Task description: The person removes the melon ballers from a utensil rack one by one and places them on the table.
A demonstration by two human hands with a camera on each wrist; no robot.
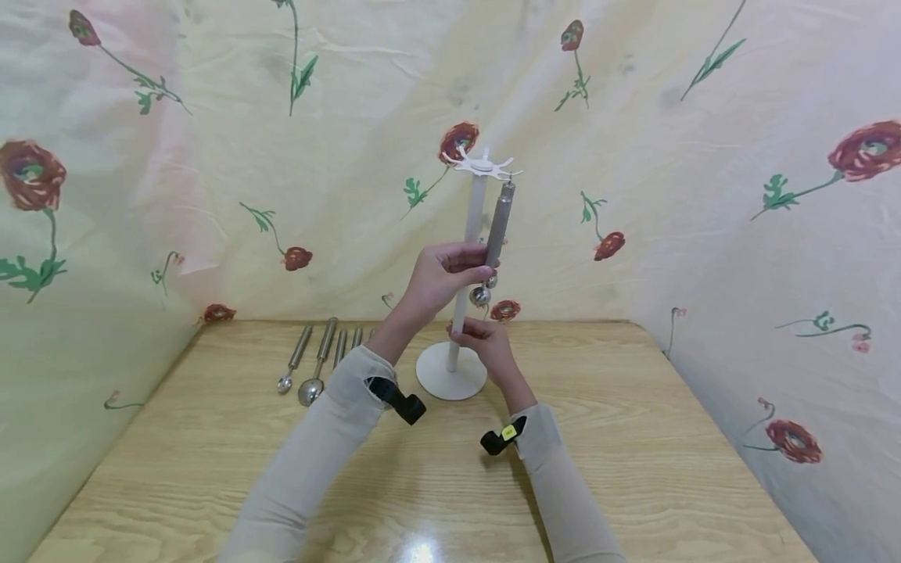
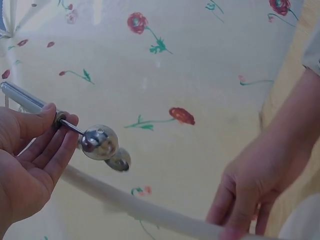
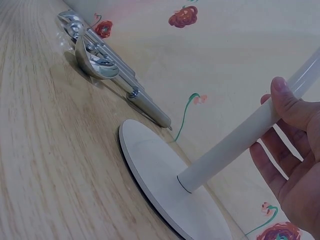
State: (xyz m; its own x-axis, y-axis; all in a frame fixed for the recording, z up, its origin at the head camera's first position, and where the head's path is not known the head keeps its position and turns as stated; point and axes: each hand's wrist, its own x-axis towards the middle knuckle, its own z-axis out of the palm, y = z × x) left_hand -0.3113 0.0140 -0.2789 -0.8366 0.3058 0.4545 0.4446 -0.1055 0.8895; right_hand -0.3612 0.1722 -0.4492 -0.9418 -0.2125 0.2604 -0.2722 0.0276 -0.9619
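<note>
My left hand (image 1: 445, 275) pinches the lower handle end of a steel melon baller (image 1: 500, 223), which hangs nearly upright with its round scoop down. Its top end is right at a hook of the white utensil stand (image 1: 475, 207). A second small round scoop (image 2: 120, 160) shows behind the first in the left wrist view, its handle mostly hidden. Low on the stand's pole (image 3: 235, 147), my right hand (image 1: 487, 346) grips with thumb and fingers. The stand's round base (image 1: 450, 383) rests on the table.
Several steel scoops lie in a row on the wooden table (image 1: 633, 438), left of the stand, including a larger scoop (image 1: 310, 391) and a small one (image 1: 285, 383). My left forearm covers part of the row. A flowered cloth (image 1: 352, 195) hangs behind.
</note>
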